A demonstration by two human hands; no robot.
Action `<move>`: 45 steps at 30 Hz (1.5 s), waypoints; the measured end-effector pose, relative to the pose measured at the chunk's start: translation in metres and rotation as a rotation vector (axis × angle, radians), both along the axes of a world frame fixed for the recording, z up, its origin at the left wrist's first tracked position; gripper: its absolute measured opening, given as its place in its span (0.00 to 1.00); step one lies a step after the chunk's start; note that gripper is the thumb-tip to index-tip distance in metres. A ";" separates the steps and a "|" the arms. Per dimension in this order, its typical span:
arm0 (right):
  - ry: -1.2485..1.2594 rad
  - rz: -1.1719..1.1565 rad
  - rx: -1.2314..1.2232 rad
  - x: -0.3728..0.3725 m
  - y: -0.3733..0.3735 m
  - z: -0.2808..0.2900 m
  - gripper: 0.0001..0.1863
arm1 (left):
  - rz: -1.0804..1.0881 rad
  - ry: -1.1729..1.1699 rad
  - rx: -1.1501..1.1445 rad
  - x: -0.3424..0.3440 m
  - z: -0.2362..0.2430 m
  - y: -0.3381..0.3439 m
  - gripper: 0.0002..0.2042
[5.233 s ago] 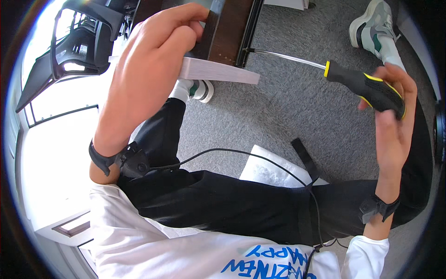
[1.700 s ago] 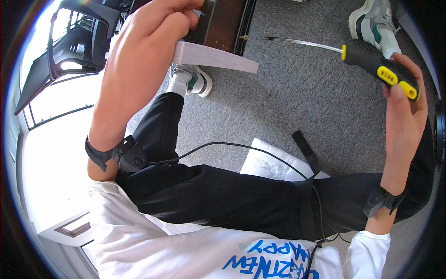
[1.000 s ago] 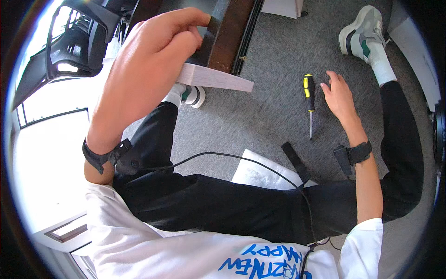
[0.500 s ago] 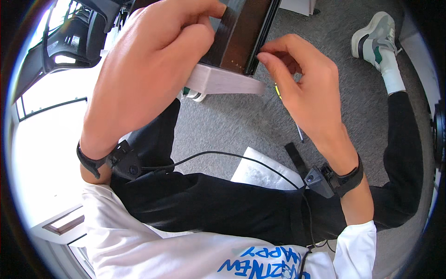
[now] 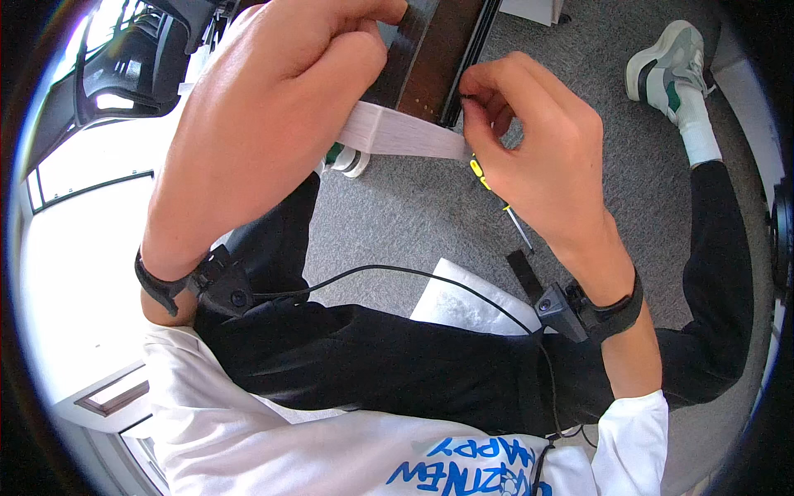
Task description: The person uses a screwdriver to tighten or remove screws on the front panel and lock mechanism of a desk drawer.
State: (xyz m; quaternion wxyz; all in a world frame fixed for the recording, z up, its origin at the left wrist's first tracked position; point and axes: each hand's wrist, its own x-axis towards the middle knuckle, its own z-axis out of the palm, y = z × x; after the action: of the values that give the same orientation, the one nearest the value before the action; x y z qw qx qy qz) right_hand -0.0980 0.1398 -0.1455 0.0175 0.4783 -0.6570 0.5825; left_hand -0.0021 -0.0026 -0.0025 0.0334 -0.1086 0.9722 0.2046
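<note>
the right hand [image 5: 538, 132] is pinching with thumb and forefinger at the outer side of a drawer [image 5: 438, 58], apparently closing on a small dark piece [image 5: 466, 97] by the black rail [image 5: 482, 37]; the piece is too tiny to identify. the left hand [image 5: 285, 83] is working apart from it, arching over the corner of the pale front panel [image 5: 413, 142] with bent fingers reaching toward the inside; whether it is gripping or only steadying, i cannot tell, since the hand is hiding the contact. the drawer is sitting ahead of the lap, at the top of the view. the likeliest trouble is that small piece slipping: the pinch is looking narrow, and a dark bit falling onto the grey carpet [image 5: 397, 215] could be hard to find, especially as the right hand is screening the spot. if the left hand is only resting, the drawer could be shifting under any pull on the rail, spoiling the fingers' aim. a black and yellow screwdriver [image 5: 494, 193] is lying on the carpet, partly hidden by the right hand. farther out, a thin black cable [image 5: 389, 266] is running from the left wrist's device [image 5: 227, 285] across a white sheet [image 5: 463, 302], and a wide arm movement could be snagging it near the black strap [image 5: 523, 274].
</note>
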 end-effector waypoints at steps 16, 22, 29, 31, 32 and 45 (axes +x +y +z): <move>-0.155 0.047 -0.034 -0.003 0.000 -0.006 0.05 | -0.018 -0.004 0.021 -0.001 0.000 -0.001 0.18; 0.022 0.022 -0.066 -0.005 -0.002 -0.006 0.06 | -0.037 0.019 -0.020 -0.001 0.002 -0.003 0.18; 0.183 -0.032 -0.086 -0.014 0.004 -0.005 0.10 | -0.430 0.180 -0.221 -0.008 -0.002 -0.025 0.12; 0.145 -0.032 -0.089 -0.016 0.008 -0.007 0.09 | -0.817 0.375 -0.460 -0.008 -0.003 -0.026 0.11; 0.107 -0.033 -0.091 -0.016 0.010 -0.009 0.09 | -0.442 0.193 -0.215 -0.004 -0.001 -0.014 0.13; -0.274 0.076 0.112 -0.003 0.050 -0.039 0.08 | 0.132 -0.060 -0.073 -0.002 -0.012 0.024 0.20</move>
State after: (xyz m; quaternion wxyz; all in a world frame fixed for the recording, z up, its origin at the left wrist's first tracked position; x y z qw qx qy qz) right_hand -0.1013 0.1895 -0.1846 -0.1209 0.4191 -0.6662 0.6049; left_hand -0.0038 0.0212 -0.0146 0.0450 -0.1795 0.9684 0.1675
